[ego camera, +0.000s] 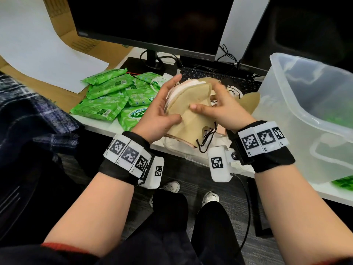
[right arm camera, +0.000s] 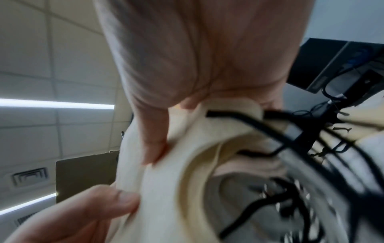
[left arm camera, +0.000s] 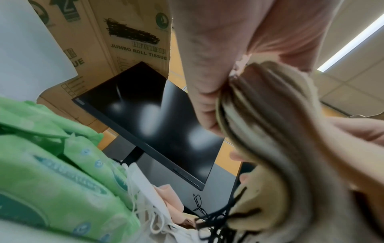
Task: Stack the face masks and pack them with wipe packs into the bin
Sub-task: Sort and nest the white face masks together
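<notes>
A white desk carries two dark monitors, a cardboard box printed "JUMBO ROLL TISSUE", and a clear plastic bin at the right. Green wipe packs lie heaped at the left, their logo seemingly ending "care". Above the desk edge the stack of face masks, tan outermost, sits between both hands: the left hand cups its side, thumb across the front, and the right hand pinches the top mask, black ear loops dangling.

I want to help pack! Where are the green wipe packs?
In the head view, the green wipe packs lie heaped on the desk's left side, beside the left hand.
</notes>
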